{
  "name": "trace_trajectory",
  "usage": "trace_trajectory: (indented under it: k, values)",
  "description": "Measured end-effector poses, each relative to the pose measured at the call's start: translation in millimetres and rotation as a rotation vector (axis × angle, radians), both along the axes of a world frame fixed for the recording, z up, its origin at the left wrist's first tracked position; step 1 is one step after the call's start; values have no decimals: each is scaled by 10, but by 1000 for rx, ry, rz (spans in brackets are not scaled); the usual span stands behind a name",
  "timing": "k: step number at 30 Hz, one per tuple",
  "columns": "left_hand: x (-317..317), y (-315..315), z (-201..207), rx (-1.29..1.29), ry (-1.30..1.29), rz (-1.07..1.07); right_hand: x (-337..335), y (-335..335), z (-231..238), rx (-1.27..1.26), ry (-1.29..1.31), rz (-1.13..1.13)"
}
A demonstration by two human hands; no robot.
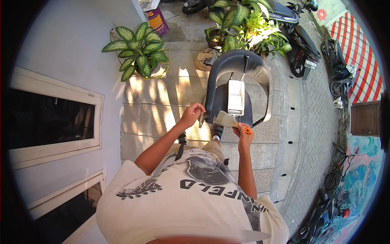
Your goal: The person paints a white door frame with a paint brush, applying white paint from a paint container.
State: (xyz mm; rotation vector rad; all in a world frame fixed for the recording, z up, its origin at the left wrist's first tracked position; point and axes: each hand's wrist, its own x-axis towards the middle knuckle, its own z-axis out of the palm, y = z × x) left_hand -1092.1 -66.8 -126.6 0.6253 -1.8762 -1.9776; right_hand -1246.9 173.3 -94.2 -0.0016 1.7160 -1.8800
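In my right hand (244, 134) is a flat paintbrush (227, 120) with pale bristles and an orange handle end; its bristles point left, over the front of the black chair seat. The black chair (217, 69) has a curved padded back and armrests joined in one loop. My left hand (192, 115), its fingers curled, is beside the front end of the left armrest; what it holds, if anything, cannot be made out. A white rectangular tray (236, 87) with compartments rests on the seat, and a thin metal rod rises behind it.
A potted leafy plant (142, 53) stands by the white wall at left, more plants (239, 20) behind the chair. A crumpled brown bag (206, 59) sits behind the left armrest. Parked motorbikes (298, 49) line the right. Paving tiles (260, 179) lie underfoot.
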Motion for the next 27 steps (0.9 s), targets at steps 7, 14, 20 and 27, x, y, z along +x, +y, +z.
trace_trajectory:
  k: [7, 14, 20, 27]
  values:
    - [-423, 132, -625, 65, -113, 262, -1098, -233, -207, 50, 4, 149]
    - [-838, 67, -1263, -293, -483, 378, -2081, -579, -636, 65, 47, 209]
    - [-1197, -169, -1789, -116, -964, 363, -2668, -879, -1549, 135, 157, 190]
    - [-1337, 83, -2240, -83, -913, 336, -2878, -1114, -2162, 452, 505, 315]
